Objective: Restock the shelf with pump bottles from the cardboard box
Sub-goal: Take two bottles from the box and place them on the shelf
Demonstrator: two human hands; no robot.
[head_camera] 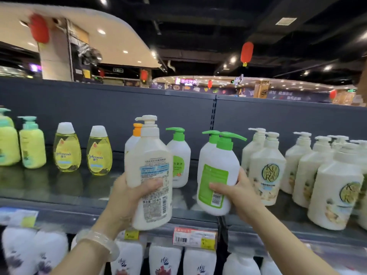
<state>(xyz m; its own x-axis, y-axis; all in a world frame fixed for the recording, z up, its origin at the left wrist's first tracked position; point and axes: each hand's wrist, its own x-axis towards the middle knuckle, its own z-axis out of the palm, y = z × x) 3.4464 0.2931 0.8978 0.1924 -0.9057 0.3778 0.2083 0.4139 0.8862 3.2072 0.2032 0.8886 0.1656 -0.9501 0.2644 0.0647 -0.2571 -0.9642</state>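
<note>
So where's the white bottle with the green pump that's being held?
The white bottle with the green pump is in the right hand, centre-right of the head view, before the shelf, beside cream pump bottles.

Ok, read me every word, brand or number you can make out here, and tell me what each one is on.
"Johnson's": yellow bottles on the shelf.
"KUYURA", partly legible: cream pump bottles.
Back labels on the white-pump bottle in the left hand and the green-pump bottle in the right hand: too small.
Price tags: blurred.
</note>
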